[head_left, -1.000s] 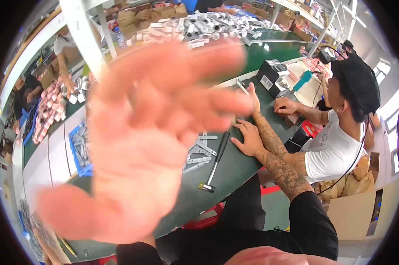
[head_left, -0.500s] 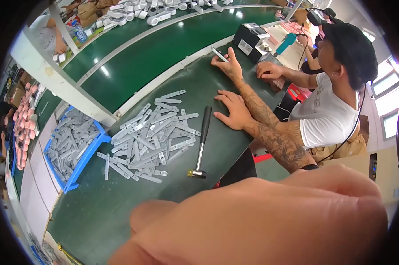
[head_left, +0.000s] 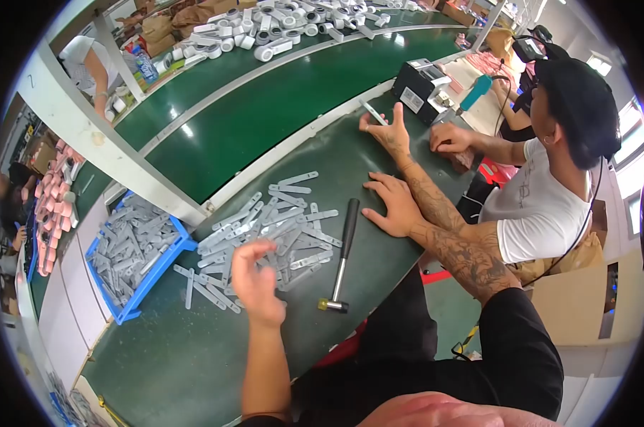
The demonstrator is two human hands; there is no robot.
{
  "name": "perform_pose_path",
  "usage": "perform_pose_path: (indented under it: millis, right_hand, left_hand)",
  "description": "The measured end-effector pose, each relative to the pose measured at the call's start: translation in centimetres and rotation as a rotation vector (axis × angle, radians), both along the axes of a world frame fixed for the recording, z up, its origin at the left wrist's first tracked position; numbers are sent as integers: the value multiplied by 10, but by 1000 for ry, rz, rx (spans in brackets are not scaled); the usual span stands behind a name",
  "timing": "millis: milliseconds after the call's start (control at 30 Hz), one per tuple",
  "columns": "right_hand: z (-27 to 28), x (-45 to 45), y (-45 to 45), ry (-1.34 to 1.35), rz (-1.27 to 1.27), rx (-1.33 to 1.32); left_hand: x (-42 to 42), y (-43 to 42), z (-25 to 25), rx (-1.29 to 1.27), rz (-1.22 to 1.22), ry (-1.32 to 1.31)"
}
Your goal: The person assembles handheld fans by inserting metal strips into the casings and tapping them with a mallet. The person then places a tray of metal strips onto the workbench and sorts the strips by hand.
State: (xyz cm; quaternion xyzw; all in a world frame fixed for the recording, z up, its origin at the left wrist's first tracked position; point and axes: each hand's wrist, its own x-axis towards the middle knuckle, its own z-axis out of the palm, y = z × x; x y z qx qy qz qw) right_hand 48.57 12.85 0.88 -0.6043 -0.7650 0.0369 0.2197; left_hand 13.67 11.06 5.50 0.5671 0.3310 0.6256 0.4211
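Observation:
My left hand is raised over the near side of a pile of grey plastic strips. Its fingers are loosely curled, apart from the thumb, and nothing shows between them. My right hand lies flat on the green tabletop, fingers spread; its tattooed forearm comes out of a black sleeve. Between my hands lies a small mallet with a black grip, metal shaft and yellow-and-black head. Left of the pile, a blue bin holds many similar grey strips.
At my right, a co-worker in a white shirt holds a strip; their tattooed arm runs beside mine. A black box device and teal tool stand beyond. Behind a white post runs a green conveyor with white parts.
My left hand has moved from close in front of the camera to above the strips. The view has shifted slightly. My right hand still rests on the table.

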Motion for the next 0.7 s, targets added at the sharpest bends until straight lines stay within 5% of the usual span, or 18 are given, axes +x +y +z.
perform_pose_path:
  millis: [100,200,700]
  right_hand:
    - [0,-1,-1,-5,-15,-15]
    - [3,-3,-2,-10,-22,-27]
    - [4,-4,-1,-14,-19,-43]
  left_hand:
    - [-5,-10,-46,53,292,438]
    - [2,-15,-50,216,250,647]
    - [6,-24,-48,112,147,789]
